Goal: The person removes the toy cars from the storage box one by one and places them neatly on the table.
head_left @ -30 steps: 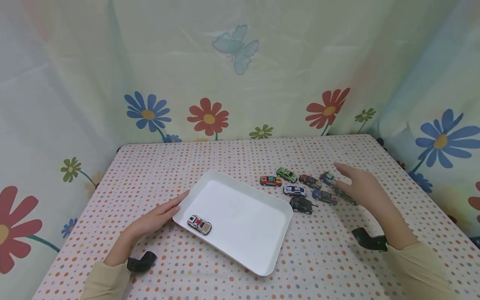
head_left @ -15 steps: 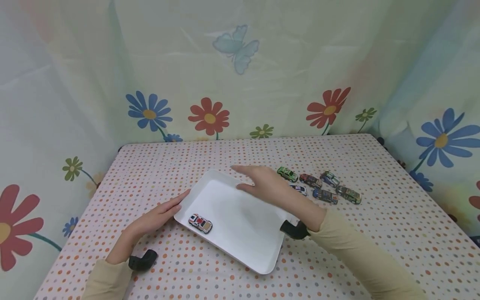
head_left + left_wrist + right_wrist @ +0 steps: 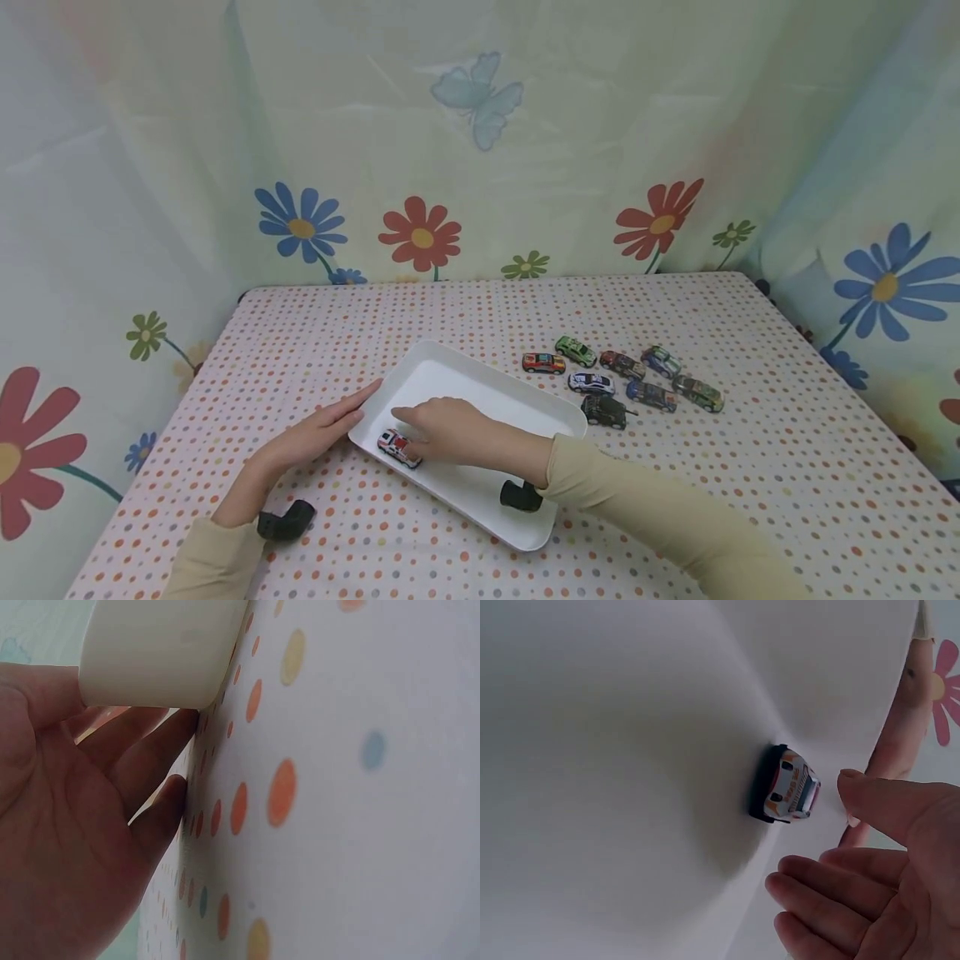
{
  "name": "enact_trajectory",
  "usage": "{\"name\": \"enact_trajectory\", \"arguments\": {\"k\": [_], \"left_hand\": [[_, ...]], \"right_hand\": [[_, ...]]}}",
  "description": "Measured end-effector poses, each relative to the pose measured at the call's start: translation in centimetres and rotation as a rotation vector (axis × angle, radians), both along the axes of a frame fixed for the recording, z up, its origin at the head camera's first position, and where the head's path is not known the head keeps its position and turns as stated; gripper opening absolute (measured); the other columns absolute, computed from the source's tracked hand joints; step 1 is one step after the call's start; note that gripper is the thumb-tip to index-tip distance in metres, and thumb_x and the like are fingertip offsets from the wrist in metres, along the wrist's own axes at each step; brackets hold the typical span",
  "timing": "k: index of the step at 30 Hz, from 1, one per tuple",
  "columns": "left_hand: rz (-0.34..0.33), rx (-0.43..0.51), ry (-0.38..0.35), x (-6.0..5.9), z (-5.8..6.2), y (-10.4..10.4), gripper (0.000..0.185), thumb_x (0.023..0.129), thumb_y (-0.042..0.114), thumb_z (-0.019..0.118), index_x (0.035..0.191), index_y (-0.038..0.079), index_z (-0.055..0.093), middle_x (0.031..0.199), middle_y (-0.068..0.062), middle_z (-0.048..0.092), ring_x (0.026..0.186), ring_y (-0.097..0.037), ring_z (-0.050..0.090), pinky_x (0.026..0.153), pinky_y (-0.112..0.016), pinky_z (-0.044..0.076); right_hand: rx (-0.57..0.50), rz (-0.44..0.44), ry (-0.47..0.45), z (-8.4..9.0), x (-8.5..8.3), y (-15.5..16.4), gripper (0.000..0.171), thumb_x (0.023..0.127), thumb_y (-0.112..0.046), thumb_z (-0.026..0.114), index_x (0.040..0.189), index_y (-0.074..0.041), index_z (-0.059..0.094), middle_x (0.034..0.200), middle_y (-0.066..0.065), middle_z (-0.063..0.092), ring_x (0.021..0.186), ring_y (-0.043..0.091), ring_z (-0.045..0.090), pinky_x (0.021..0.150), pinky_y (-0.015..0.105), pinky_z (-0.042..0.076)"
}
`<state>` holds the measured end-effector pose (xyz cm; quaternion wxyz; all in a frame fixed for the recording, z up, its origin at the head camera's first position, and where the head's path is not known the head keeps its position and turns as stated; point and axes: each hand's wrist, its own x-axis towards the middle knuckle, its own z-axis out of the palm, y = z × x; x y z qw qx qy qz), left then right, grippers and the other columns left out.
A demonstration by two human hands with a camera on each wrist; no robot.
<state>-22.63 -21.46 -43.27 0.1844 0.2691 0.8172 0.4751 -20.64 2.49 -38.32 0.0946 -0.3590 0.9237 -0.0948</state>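
A small white toy car (image 3: 396,446) with red and orange marks sits in the near-left part of a white tray (image 3: 487,392). My right hand (image 3: 438,429) reaches over the tray, fingers relaxed and spread just beside the car. In the right wrist view the car (image 3: 787,787) lies a small gap away from the thumb (image 3: 889,806), so nothing is gripped. My left hand (image 3: 322,427) lies flat on the dotted cloth, fingertips against the tray's left edge. The left wrist view shows that hand (image 3: 67,825) under the tray's rounded corner (image 3: 157,652).
Several toy cars stand in a loose group right of the tray, among them a red one (image 3: 542,362), a green one (image 3: 575,350) and a dark one (image 3: 603,410). Flowered curtains close off the back and sides of the dotted table (image 3: 750,467).
My right hand has swung left from the group of cars, across the tray, down to the white car. The left hand, tray and cars have stayed put.
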Motion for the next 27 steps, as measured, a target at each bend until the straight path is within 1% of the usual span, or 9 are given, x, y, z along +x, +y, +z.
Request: {"name": "enact_trajectory", "arguments": {"k": [2,4,6,8,10,14,19,23,27], "left_hand": [[0.003,-0.007,-0.006,0.0,0.0,0.0,0.049,0.104,0.028,0.036,0.151,0.021,0.023,0.153,-0.007,0.015,0.138,-0.029,0.012,0.108,-0.053,0.014],[0.002,-0.010,-0.005,0.1,0.0,0.0,0.050,0.103,0.028,0.036,0.151,0.021,0.022,0.153,-0.008,0.015,0.138,-0.030,0.012,0.107,-0.054,0.014],[0.007,-0.015,-0.004,0.0,0.0,0.0,0.050,0.103,0.029,0.036,0.151,0.021,0.022,0.153,-0.008,0.015,0.138,-0.030,0.012,0.107,-0.054,0.014],[0.012,-0.022,0.005,0.0,0.0,0.0,0.050,0.103,0.029,0.035,0.151,0.021,0.022,0.153,-0.009,0.016,0.138,-0.031,0.013,0.107,-0.055,0.014],[0.014,-0.023,0.010,0.1,0.0,0.0,0.049,0.103,0.029,0.035,0.151,0.021,0.023,0.153,-0.009,0.016,0.138,-0.032,0.012,0.107,-0.055,0.014],[0.011,-0.019,0.012,0.1,0.1,0.0,0.050,0.103,0.029,0.035,0.151,0.020,0.022,0.153,-0.010,0.015,0.138,-0.032,0.012,0.107,-0.056,0.013],[0.020,-0.023,-0.008,0.1,0.0,0.0,0.050,0.103,0.029,0.037,0.150,0.022,0.023,0.153,-0.006,0.016,0.138,-0.028,0.013,0.108,-0.053,0.014],[0.023,-0.017,-0.009,0.1,-0.1,0.0,0.050,0.103,0.028,0.037,0.150,0.022,0.023,0.153,-0.004,0.016,0.138,-0.026,0.013,0.108,-0.051,0.015],[0.019,-0.016,0.004,0.1,-0.1,-0.1,0.050,0.103,0.028,0.037,0.150,0.021,0.024,0.153,-0.004,0.016,0.138,-0.025,0.014,0.108,-0.050,0.015]], "right_hand": [[0.033,0.009,0.018,-0.2,0.3,-0.4,0.058,0.087,-0.035,0.067,0.137,-0.011,0.049,0.094,-0.005,0.066,0.079,0.004,0.056,0.062,0.022,0.047],[0.061,0.012,0.039,-0.4,0.5,-0.7,0.063,0.085,-0.037,0.069,0.138,-0.011,0.048,0.091,-0.005,0.065,0.074,0.003,0.054,0.059,0.021,0.045],[0.080,0.008,0.048,-0.6,0.5,-0.9,0.066,0.084,-0.037,0.071,0.139,-0.012,0.046,0.088,-0.006,0.064,0.072,0.003,0.053,0.057,0.021,0.044],[0.083,0.008,0.055,-0.8,0.6,-1.0,0.068,0.082,-0.038,0.072,0.139,-0.012,0.046,0.090,-0.007,0.064,0.072,0.002,0.052,0.058,0.020,0.044],[0.078,0.005,0.050,-1.0,0.6,-1.0,0.067,0.082,-0.035,0.073,0.139,-0.012,0.047,0.086,-0.009,0.062,0.070,0.002,0.050,0.058,0.021,0.044],[0.066,-0.007,0.059,-1.3,0.5,-0.8,0.058,0.085,-0.027,0.071,0.136,-0.011,0.050,0.082,-0.009,0.061,0.067,0.004,0.049,0.059,0.022,0.044],[0.051,-0.009,0.102,-1.7,0.1,-0.4,0.036,0.089,-0.015,0.066,0.124,-0.012,0.060,0.086,-0.005,0.065,0.068,0.005,0.053,0.060,0.023,0.046],[0.025,0.000,0.137,-1.9,-0.2,-0.2,0.021,0.090,-0.012,0.065,0.111,-0.014,0.067,0.088,-0.005,0.067,0.071,0.005,0.055,0.062,0.022,0.047],[0.008,0.002,0.134,-1.9,-0.5,0.0,0.020,0.089,-0.013,0.067,0.108,-0.015,0.069,0.090,-0.006,0.067,0.074,0.005,0.056,0.066,0.023,0.048]]}}
